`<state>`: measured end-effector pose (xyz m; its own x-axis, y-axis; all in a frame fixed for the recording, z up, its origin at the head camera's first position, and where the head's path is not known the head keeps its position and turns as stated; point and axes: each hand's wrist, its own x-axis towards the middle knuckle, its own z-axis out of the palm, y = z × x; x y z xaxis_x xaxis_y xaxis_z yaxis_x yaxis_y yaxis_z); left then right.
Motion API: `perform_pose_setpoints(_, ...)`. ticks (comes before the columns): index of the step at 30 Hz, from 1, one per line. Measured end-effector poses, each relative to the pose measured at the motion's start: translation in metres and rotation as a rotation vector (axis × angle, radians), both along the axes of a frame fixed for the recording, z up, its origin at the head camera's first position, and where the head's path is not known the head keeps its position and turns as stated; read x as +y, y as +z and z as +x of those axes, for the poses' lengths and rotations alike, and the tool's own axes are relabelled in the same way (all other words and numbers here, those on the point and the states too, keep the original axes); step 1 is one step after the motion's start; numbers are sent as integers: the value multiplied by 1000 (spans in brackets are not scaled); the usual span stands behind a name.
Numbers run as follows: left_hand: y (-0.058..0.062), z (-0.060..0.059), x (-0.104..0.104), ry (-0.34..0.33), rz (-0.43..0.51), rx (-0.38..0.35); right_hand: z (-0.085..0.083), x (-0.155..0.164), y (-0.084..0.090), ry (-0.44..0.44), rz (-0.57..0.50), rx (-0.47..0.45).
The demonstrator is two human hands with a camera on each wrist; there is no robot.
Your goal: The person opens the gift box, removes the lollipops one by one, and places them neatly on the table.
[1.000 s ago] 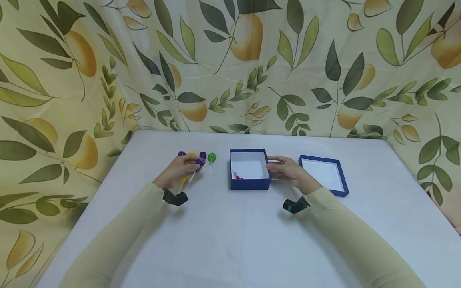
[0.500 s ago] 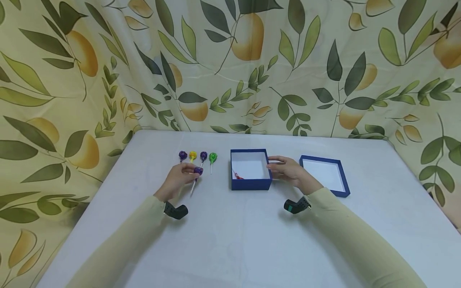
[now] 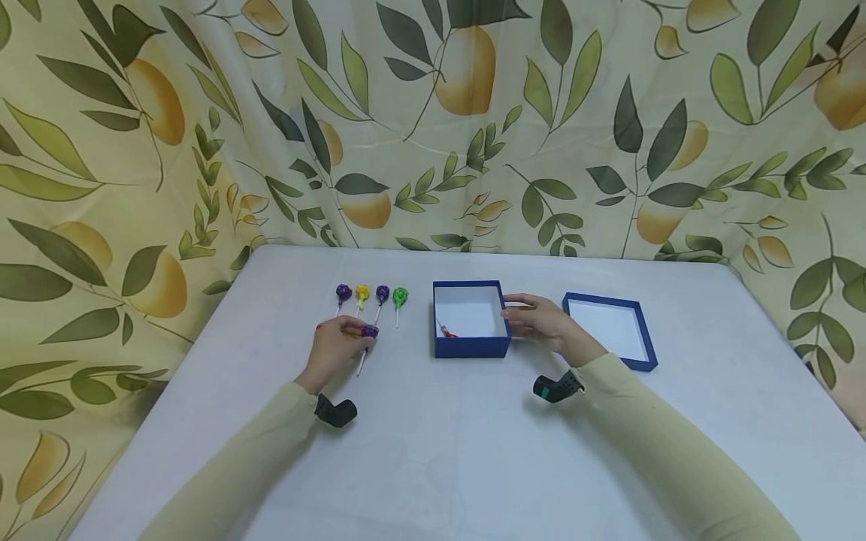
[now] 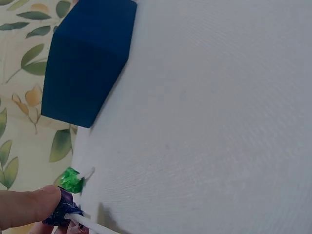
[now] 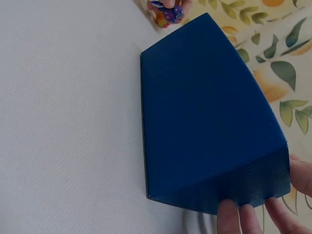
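Note:
In the head view my left hand (image 3: 331,346) pinches a purple-wrapped lollipop (image 3: 368,330) by its head, the white stick slanting toward me. The left wrist view shows thumb and fingers on its purple wrapper (image 4: 61,209). A small red bit (image 3: 319,326) peeks out beside that hand, mostly hidden. Beyond it lie two purple lollipops, one at left (image 3: 343,291) and one further right (image 3: 382,294), a yellow lollipop (image 3: 362,291) and a green lollipop (image 3: 401,296). The fingers of my right hand (image 3: 541,323) rest against the right wall of an open blue box (image 3: 471,347).
Inside the box, a red thing (image 3: 446,330) lies at the near left corner. A blue-rimmed lid (image 3: 646,330), inside up, lies to the right of my right hand. A leaf-and-fruit patterned cloth (image 3: 433,188) hangs behind the white table (image 3: 433,451).
My left hand has drawn back toward me with the purple lollipop, uncovering the lollipops behind it. The right hand and the box stay in place.

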<state>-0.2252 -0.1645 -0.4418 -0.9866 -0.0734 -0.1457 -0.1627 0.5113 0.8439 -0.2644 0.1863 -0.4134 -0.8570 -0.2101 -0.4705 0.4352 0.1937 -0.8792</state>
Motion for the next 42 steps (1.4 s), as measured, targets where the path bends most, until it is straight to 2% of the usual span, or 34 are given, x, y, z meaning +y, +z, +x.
perform_pose_setpoints(7,-3,0,6,2,-112,45,0,-1,1,4,-2,3)
perform_pose_setpoints(16,-1,1,14,36,-178,48,0,0,-1,12,-7,9)
perform_pose_setpoints(28,5,4,12,0,-223,67,0,-1,1,4,-11,-1)
perform_pose_setpoints(32,11,4,8,-3,-235,50,0,-1,0,8,-12,-2)
perform_pose_setpoints(36,23,2,2,-14,-223,41,-1,-1,-1,10,-19,-5)
perform_pose_setpoints(40,39,-3,-2,-58,-172,50,-2,-1,0,7,-26,-11)
perform_pose_setpoints(42,45,-6,-3,-82,-117,50,-2,-1,0,7,-26,-14)
